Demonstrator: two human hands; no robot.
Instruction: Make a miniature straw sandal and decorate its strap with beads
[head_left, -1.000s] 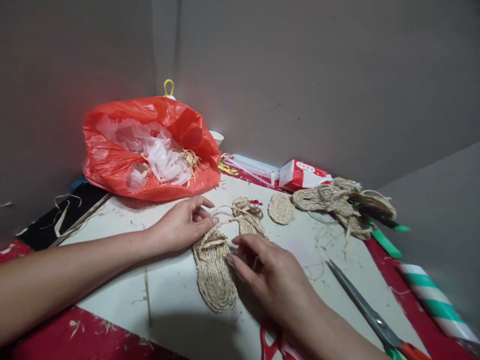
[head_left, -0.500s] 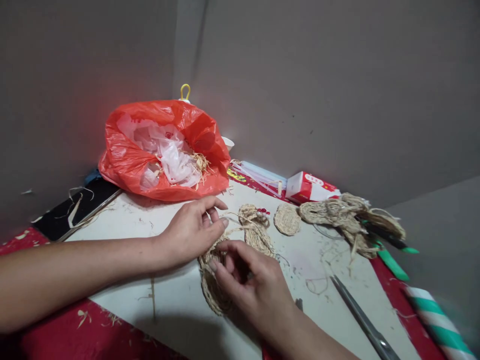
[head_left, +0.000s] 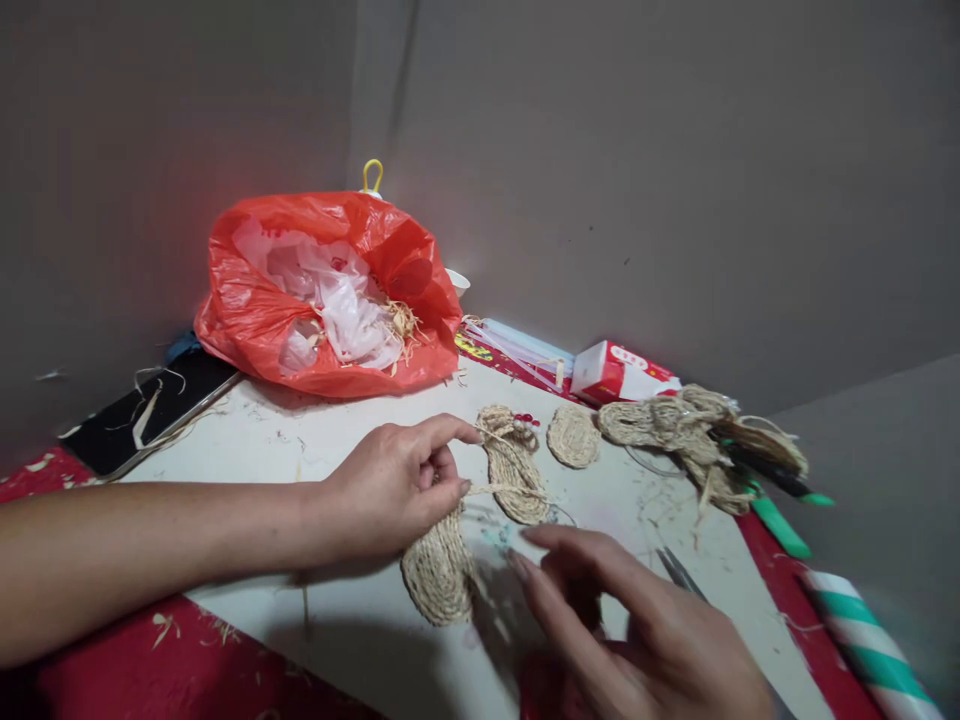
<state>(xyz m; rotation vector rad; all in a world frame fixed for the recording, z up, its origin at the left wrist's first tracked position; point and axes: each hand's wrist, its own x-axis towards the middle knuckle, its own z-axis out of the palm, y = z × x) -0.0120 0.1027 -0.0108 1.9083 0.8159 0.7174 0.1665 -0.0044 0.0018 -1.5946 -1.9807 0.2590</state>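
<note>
My left hand [head_left: 405, 475] is closed on the upper end of a long oval piece of coiled straw braid [head_left: 441, 575]. Its lower end shows below the hand, and the rest is hidden. Loose straw strands run from the left fingertips to the right, across a second, sole-shaped straw braid piece [head_left: 514, 470] lying on the white board. My right hand [head_left: 630, 620] hangs nearer me, off to the right of the held piece. Thumb and forefinger are bent towards each other in a pinch; anything thin between them is too small to make out.
Behind my left hand stands a red plastic bag [head_left: 247, 340] with white plastic and straw scraps. A small braided oval [head_left: 574, 437], a bundle of braids [head_left: 660, 425] and a red-white box [head_left: 622, 375] lie right. Scissors [head_left: 679, 575] are partly behind my right hand; a phone [head_left: 157, 410] lies left.
My right hand has drawn away from the held braid piece, towards me and to the right. The left hand has shifted slightly right, and the piece now shows its flat face.
</note>
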